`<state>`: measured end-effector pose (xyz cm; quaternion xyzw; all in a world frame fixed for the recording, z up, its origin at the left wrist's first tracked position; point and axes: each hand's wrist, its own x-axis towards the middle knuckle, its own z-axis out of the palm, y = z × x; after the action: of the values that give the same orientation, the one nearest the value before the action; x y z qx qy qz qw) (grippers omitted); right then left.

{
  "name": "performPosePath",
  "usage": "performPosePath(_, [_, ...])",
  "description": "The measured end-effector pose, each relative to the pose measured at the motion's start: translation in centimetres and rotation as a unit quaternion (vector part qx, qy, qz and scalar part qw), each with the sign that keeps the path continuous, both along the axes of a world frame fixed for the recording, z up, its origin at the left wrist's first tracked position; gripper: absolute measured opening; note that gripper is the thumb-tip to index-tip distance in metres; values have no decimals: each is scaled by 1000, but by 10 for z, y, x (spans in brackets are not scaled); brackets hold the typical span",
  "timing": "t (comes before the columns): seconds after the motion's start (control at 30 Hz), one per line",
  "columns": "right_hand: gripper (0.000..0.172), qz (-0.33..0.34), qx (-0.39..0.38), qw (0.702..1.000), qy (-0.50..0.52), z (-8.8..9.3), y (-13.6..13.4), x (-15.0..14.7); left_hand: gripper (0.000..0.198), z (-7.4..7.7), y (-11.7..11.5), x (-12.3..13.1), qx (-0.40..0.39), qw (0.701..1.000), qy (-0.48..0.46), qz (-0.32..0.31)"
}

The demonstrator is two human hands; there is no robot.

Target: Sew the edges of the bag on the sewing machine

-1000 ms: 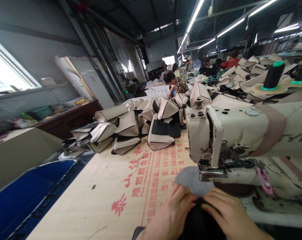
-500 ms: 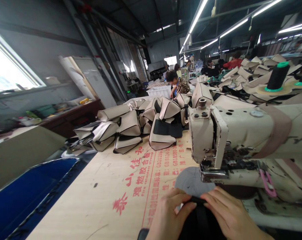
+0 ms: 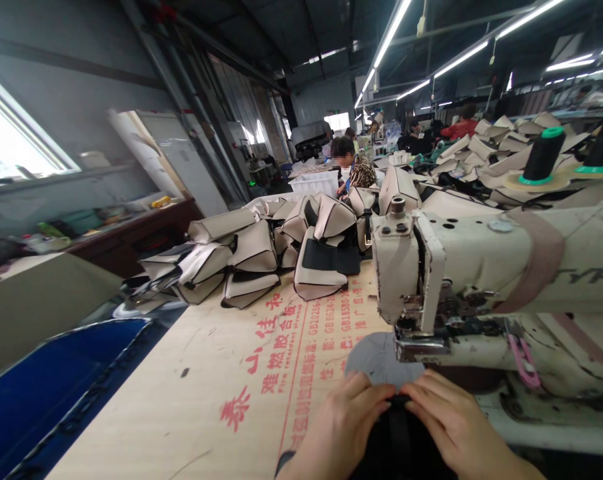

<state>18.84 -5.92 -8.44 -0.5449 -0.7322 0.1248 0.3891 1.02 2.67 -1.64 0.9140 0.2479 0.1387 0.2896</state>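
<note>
Pretty tight spot: the left hand (image 3: 338,430) and right hand (image 3: 456,430) both pinch the top edge of a black fabric piece (image 3: 398,443) at the near table edge, right under the sewing machine (image 3: 481,280), with open plywood tabletop (image 3: 206,380) only to the left. Compared with half a second back, the hands look barely shifted, grip unchanged. A pile of beige covers (image 3: 261,247) blocks the far side, and thread cones (image 3: 544,157) sit behind the machine.

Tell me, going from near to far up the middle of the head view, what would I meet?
Black fabric piece under both hands → grey round plate → red-printed plywood tabletop → heap of beige-and-black sewn covers → white plastic crate.
</note>
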Motion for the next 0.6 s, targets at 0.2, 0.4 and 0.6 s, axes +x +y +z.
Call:
performPosePath(0.2, [22,-8,-18,1000,-1,7,-1,-2,21,-6,-1,1,75,997,30,-3])
performPosePath(0.4, [18,16,-26,999,-30,27,2,6,19,2,-2,4,46,997,57,-25])
performPosePath(0.6, [14,24,-45,997,-65,31,6,8,19,12,5,8,-51,998,34,-8])
